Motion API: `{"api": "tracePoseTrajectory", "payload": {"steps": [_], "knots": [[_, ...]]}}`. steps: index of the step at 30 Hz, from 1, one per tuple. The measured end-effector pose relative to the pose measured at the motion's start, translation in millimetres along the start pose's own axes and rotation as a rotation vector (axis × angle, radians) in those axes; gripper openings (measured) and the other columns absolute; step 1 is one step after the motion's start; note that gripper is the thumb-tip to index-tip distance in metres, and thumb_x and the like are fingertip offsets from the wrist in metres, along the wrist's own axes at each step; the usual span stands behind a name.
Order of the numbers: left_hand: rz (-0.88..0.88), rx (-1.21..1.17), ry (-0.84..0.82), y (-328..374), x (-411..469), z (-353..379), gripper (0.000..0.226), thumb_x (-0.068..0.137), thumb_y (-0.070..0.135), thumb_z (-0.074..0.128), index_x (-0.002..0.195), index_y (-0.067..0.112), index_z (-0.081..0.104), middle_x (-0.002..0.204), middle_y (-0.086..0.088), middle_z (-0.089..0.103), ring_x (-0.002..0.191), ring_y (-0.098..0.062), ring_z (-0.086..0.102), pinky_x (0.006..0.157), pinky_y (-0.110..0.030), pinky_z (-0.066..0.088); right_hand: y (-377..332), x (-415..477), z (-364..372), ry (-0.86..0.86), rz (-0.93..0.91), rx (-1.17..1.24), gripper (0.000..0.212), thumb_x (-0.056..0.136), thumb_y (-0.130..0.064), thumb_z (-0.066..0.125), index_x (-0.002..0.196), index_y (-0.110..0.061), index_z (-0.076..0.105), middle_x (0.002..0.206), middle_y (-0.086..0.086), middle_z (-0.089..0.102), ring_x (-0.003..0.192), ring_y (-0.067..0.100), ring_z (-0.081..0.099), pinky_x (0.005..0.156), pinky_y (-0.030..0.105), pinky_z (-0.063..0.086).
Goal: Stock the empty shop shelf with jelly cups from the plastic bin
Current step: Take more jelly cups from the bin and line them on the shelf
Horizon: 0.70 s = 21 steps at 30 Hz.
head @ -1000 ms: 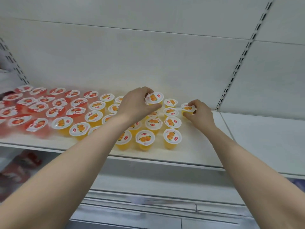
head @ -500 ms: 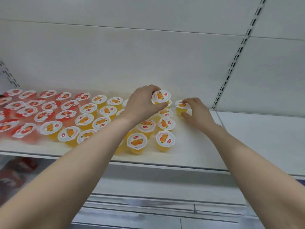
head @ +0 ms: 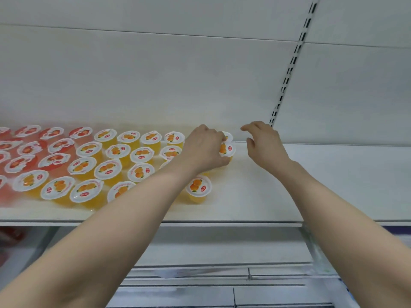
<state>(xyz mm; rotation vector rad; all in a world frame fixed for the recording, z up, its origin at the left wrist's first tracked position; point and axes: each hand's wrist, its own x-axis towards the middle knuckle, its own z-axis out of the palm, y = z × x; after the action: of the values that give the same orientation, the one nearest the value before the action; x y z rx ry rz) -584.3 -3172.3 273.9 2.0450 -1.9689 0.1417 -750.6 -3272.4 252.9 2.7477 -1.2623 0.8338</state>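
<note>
A jelly cup (head: pixel 227 149) is gripped by the left hand (head: pixel 204 150) on the shelf (head: pixel 244 196); the right hand (head: pixel 264 144) is held loosely open, empty.

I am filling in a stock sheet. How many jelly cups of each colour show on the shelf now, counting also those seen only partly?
Orange jelly cups: 19
Red jelly cups: 11
Total: 30 at least; the left arm may hide more, and the left edge cuts some red ones.
</note>
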Motion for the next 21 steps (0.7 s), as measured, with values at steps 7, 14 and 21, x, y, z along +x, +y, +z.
{"api": "tracePoseTrajectory", "payload": {"steps": [7, 14, 21], "knots": [[0.019, -0.004, -0.009, 6, 1, 12, 0.049, 0.082, 0.041, 0.063, 0.124, 0.019, 0.057, 0.108, -0.006, 0.067, 0.107, -0.027, 0.051, 0.078, -0.031, 0.034, 3, -5, -2, 0.005, 0.006, 0.015, 0.048, 0.086, -0.003, 0.055, 0.132, -0.012, 0.055, 0.132, 0.012, 0.052, 0.115, 0.034, 0.052, 0.093, 0.041, 0.037], [0.001, 0.066, 0.031, 5, 1, 12, 0.043, 0.084, 0.047, 0.061, 0.119, 0.022, 0.06, 0.108, -0.002, 0.068, 0.107, -0.024, 0.049, 0.078, -0.032, 0.04, 0, -4, -7, -0.012, 0.025, 0.019, 0.051, 0.087, -0.005, 0.055, 0.137, -0.013, 0.051, 0.136, 0.011, 0.05, 0.121, 0.032, 0.049, 0.097, 0.042, 0.036], [-0.006, 0.021, 0.077, 0, -10, -1, 0.052, 0.088, 0.056, 0.056, 0.126, 0.021, 0.059, 0.118, -0.002, 0.064, 0.113, -0.024, 0.05, 0.09, -0.034, 0.04, -10, -7, -18, -0.006, -0.045, -0.042, 0.047, 0.089, -0.01, 0.057, 0.136, -0.009, 0.052, 0.133, 0.011, 0.054, 0.114, 0.034, 0.053, 0.092, 0.041, 0.039]]}}
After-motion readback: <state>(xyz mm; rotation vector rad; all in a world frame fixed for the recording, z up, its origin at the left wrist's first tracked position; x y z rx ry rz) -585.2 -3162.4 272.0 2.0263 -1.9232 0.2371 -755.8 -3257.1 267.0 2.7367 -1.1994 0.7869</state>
